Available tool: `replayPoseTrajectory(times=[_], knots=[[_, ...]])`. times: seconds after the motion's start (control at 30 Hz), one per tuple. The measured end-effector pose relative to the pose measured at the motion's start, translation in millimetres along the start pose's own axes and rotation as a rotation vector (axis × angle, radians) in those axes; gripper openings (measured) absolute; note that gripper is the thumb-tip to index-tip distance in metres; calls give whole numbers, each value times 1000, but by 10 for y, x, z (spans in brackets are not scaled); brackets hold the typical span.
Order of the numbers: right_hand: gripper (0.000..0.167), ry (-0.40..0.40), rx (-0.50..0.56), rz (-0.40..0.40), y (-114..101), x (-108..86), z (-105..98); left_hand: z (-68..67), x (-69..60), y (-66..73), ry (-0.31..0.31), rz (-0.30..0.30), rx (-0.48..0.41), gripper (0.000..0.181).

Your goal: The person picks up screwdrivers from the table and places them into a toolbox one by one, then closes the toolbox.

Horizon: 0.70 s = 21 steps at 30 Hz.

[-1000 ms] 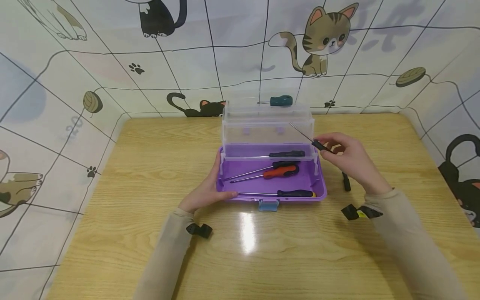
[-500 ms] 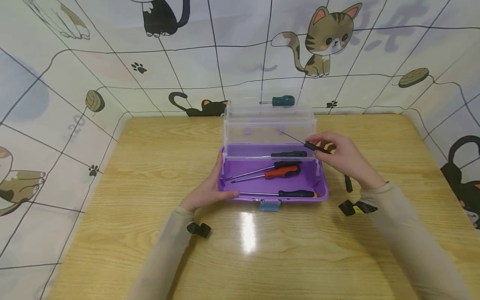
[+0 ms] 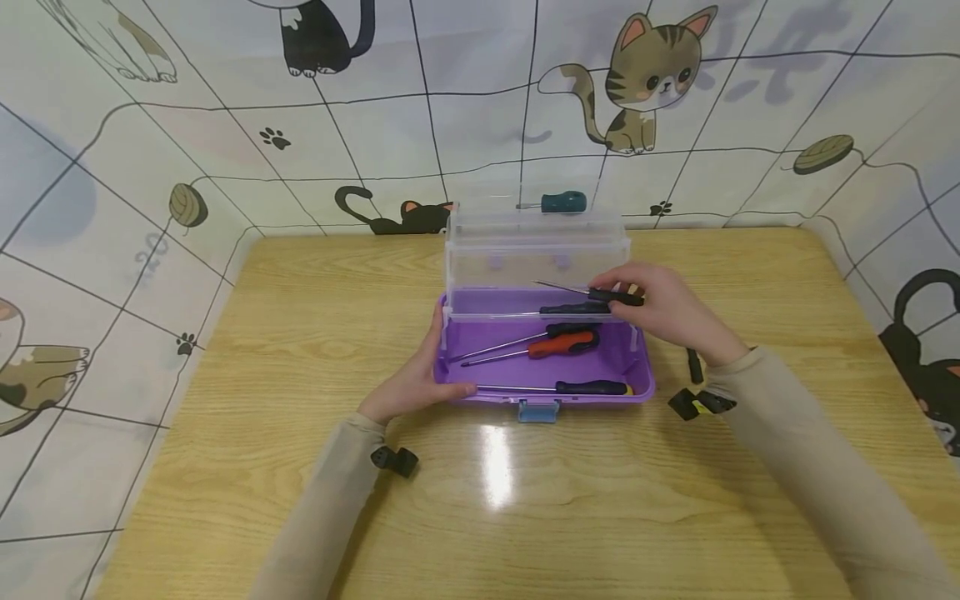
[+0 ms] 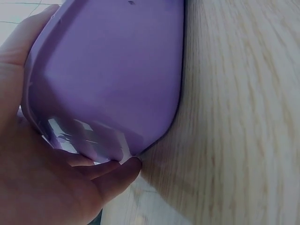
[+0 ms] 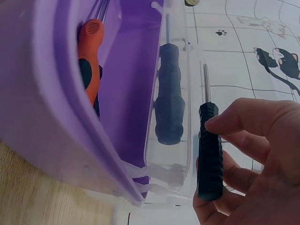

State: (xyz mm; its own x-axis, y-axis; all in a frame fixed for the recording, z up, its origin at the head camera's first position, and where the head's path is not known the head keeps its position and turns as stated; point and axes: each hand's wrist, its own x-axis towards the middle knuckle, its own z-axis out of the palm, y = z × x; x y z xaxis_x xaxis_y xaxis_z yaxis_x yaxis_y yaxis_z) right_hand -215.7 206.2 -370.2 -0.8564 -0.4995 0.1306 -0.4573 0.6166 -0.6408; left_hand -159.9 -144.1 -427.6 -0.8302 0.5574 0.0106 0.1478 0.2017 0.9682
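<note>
The right hand [image 3: 667,308] pinches a black-handled screwdriver [image 3: 618,297] over the clear tray part of a purple toolbox [image 3: 450,398], its shaft pointing left. In the right wrist view, thumb and fingers hold the black handle [image 5: 210,159] beside the clear tray, where another dark-handled screwdriver [image 5: 169,98] lies. The left hand [image 3: 408,385] grips the toolbox's left end, thumb on the front rim; the left wrist view shows fingers curled round the purple end wall [image 4: 112,70]. Inside are a red-and-black screwdriver [image 3: 562,344] and black-handled ones, including one along the front [image 3: 592,387].
A teal-handled screwdriver [image 3: 564,202] lies in the upper clear section at the back. A small black object [image 3: 694,365] is on the wooden table [image 3: 300,333] right of the toolbox, near the right forearm. Behind stands a cat-patterned backdrop [image 3: 480,133].
The right hand has moved left and slightly down with its screwdriver, whose shaft has turned from slanting up to nearly level. The left hand has kept its grip on the toolbox.
</note>
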Motion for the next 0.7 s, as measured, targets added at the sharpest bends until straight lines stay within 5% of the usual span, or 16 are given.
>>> replayPoseTrajectory(times=[0.33, 0.7], knots=[[31, -63, -19, 17, -7, 150, 76, -13, 28, -301, 14, 20, 20, 130], [32, -113, -16, 1, -37, 305, 140, -18, 26, -250, 11, 8, 28, 129]])
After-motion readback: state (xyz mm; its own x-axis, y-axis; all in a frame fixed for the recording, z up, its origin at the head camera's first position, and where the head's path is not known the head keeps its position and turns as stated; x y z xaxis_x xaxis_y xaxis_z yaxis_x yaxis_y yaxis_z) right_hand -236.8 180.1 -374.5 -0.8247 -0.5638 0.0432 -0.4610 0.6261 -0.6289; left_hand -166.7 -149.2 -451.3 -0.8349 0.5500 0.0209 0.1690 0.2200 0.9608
